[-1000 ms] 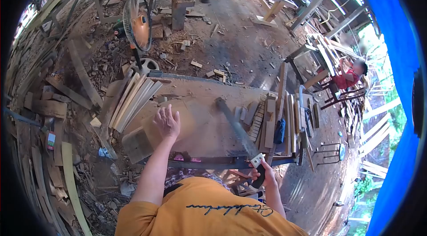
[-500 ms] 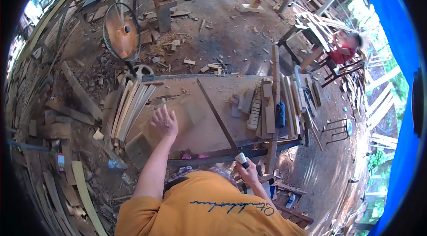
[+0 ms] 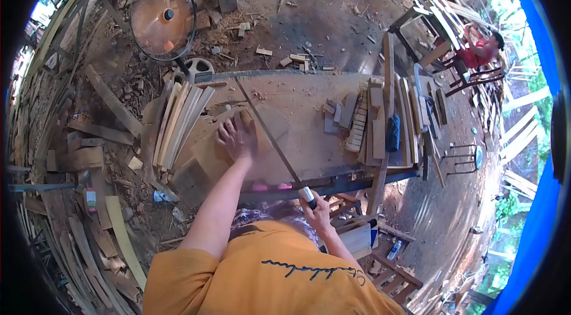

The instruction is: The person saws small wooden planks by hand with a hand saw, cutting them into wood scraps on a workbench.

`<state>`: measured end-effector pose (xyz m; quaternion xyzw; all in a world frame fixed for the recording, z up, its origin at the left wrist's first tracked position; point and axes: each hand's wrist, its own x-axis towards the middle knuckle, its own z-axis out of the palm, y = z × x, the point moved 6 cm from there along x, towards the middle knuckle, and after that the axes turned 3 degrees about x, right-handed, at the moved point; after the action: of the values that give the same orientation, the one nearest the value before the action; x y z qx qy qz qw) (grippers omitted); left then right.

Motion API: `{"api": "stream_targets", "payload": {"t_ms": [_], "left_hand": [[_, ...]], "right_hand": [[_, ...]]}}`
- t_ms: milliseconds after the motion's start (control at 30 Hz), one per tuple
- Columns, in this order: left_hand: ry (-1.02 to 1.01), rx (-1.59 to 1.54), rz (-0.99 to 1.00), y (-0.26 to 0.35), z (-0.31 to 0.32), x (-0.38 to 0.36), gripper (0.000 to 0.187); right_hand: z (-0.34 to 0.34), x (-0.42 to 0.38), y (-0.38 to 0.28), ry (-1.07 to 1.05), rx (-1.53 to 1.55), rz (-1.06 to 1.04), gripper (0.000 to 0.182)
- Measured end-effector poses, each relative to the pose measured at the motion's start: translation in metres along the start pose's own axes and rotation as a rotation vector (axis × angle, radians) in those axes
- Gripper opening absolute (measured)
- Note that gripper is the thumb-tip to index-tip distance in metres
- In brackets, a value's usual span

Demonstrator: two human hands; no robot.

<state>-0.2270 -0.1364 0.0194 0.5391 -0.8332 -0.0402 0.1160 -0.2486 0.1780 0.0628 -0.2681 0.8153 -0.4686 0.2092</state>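
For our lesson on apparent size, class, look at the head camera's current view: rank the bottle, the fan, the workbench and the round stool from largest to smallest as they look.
1. Workbench
2. Fan
3. Round stool
4. Bottle

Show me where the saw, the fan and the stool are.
Saw (image 3: 269, 131): head view, middle of the blade.
Fan (image 3: 169, 15): head view, hub at its centre.
Stool (image 3: 478, 157): head view, on the seat.

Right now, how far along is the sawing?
Done: small blocks and slats on the bench look already cut.
In hand: left hand rests on a board; right hand holds the saw, blade across it.
Remaining: likely that board's cut; no severed piece is evident, depth unclear.
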Motion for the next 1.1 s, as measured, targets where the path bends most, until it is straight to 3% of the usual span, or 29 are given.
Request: {"api": "stream_targets", "payload": {"t_ms": [233,467,633,800,1100], "left_hand": [[-0.014,0.015,-0.030,-0.001,0.001,0.000,0.065],[0.099,0.105,0.017,-0.011,0.028,0.001,0.056],[0.085,0.110,0.005,-0.005,0.011,0.000,0.054],[0.093,0.048,0.007,-0.002,0.003,-0.003,0.061],[0.040,0.055,0.005,-0.002,0.002,-0.003,0.060]], "right_hand": [[-0.005,0.004,0.011,-0.044,0.043,-0.005,0.032],[-0.012,0.006,0.019,-0.090,0.104,-0.065,0.032],[-0.011,0.003,0.015,-0.037,-0.075,-0.195,0.035],[-0.012,-0.001,0.010,-0.049,-0.137,-0.196,0.046],[-0.017,0.005,0.009,-0.088,-0.183,-0.207,0.048]]}}
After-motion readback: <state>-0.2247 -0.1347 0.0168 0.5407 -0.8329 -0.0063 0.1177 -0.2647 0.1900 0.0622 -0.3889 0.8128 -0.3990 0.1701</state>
